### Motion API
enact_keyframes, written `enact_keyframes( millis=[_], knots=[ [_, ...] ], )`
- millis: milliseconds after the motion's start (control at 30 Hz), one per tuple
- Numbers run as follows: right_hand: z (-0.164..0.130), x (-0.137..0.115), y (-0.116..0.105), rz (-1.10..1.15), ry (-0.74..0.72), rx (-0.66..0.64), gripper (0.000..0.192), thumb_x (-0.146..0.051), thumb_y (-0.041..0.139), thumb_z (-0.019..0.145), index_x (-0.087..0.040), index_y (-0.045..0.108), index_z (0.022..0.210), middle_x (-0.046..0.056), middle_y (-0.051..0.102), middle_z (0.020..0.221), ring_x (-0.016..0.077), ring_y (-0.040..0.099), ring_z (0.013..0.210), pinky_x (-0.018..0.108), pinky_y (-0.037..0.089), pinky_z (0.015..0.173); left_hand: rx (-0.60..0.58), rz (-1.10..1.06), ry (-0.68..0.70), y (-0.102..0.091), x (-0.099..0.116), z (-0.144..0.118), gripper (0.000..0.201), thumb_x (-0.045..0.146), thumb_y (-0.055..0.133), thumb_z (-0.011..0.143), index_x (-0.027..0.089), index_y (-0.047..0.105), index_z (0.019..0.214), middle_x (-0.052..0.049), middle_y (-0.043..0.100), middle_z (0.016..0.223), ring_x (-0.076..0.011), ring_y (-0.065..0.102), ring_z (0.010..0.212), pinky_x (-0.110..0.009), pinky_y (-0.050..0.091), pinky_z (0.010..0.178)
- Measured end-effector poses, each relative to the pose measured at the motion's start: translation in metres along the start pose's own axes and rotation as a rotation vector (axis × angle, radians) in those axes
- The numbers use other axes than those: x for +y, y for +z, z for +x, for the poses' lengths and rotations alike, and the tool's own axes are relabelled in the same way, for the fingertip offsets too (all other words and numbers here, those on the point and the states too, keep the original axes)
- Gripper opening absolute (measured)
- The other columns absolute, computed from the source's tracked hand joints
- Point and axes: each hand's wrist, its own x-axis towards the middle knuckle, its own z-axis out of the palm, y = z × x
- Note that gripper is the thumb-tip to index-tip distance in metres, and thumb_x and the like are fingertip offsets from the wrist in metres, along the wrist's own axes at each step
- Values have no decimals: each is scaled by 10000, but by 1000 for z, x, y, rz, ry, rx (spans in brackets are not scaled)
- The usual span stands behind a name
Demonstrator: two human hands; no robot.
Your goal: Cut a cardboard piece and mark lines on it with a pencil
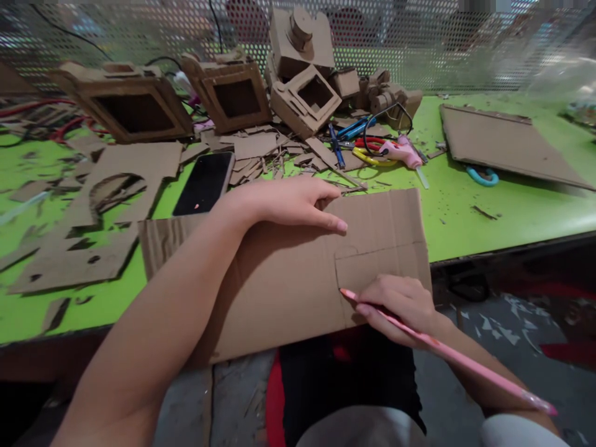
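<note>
While your right hand [405, 304] pinches the pink pencil [447, 354] and your left hand [288, 202] lies flat, unclenched, on the cardboard sheet [279, 279], beware; its near part overhangs the worktop [488, 205] beneath your grip; pressure could flex it, skewing the line.

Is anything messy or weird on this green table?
Yes. Cardboard scraps lie strewn over the green table, among the phone and tools. The cardboard sheet under the left hand hangs over the table's edge while the right hand marks it with a pink pencil.

free: bare green table [512, 205] right | blocked: cardboard models [261, 93] behind, phone [205, 183] left
</note>
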Motion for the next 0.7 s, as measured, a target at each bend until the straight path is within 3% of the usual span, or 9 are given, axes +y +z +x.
enact_keyframes(
  millis=[700],
  knots=[
    [-19, -8, 7, 24, 0, -2, 88, -109, 555, 860, -181, 602, 876, 6, 633, 635, 99, 581, 533, 199, 440, 512, -9, 35, 0, -1, 2, -1, 424, 590, 535, 775, 217, 357, 684, 23, 399, 637, -133, 381, 603, -271, 249, 563]
  ],
)
